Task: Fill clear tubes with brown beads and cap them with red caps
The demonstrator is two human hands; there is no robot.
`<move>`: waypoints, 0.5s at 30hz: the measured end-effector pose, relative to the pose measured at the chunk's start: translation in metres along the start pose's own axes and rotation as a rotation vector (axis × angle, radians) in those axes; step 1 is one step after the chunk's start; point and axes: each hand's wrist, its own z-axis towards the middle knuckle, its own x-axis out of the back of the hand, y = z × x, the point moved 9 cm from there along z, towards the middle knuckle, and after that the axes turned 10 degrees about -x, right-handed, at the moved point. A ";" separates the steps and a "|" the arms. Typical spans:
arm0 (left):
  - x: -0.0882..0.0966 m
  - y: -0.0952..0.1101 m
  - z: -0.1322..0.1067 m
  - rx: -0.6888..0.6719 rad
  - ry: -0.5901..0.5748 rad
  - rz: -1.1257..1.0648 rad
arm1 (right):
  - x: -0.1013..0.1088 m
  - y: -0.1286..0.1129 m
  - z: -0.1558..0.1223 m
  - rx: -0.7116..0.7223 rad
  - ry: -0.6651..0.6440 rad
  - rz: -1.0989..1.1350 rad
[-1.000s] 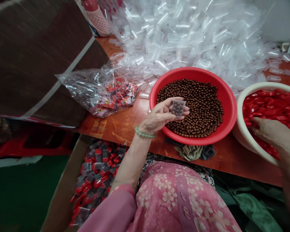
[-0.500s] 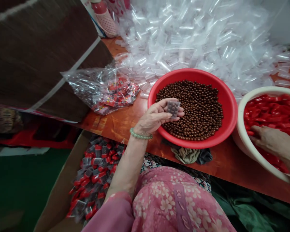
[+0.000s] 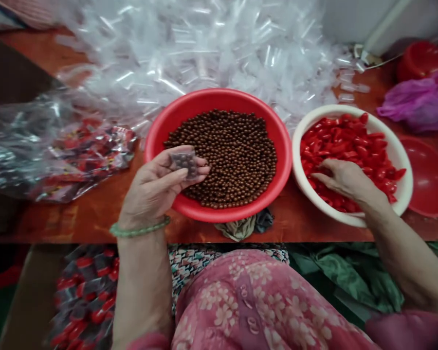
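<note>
My left hand (image 3: pixel 156 187), a green bead bracelet on its wrist, is closed on a small clear plastic box (image 3: pixel 185 162) filled with brown beads. It hovers over the near left rim of a red basin (image 3: pixel 281 146) heaped with brown beads (image 3: pixel 233 155). My right hand (image 3: pixel 345 179) reaches into a white bowl (image 3: pixel 401 194) of red caps (image 3: pixel 354 141). Its fingers are curled down among the caps, and I cannot make out what they grip.
A big heap of clear plastic boxes (image 3: pixel 204 53) fills the back of the orange table (image 3: pixel 95 214). A clear bag of red packets (image 3: pixel 76 150) lies at left. A carton of filled red-capped boxes (image 3: pixel 83 296) sits below left. Red dishes (image 3: pixel 428 180) and purple plastic (image 3: pixel 416 102) are at right.
The view swung to the right and now looks straight down at both bowls. My right hand has moved deeper into the red caps. My left hand still holds the small box.
</note>
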 end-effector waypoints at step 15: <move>-0.005 -0.005 0.004 0.010 -0.065 0.051 | -0.010 0.030 0.026 -0.179 0.171 0.516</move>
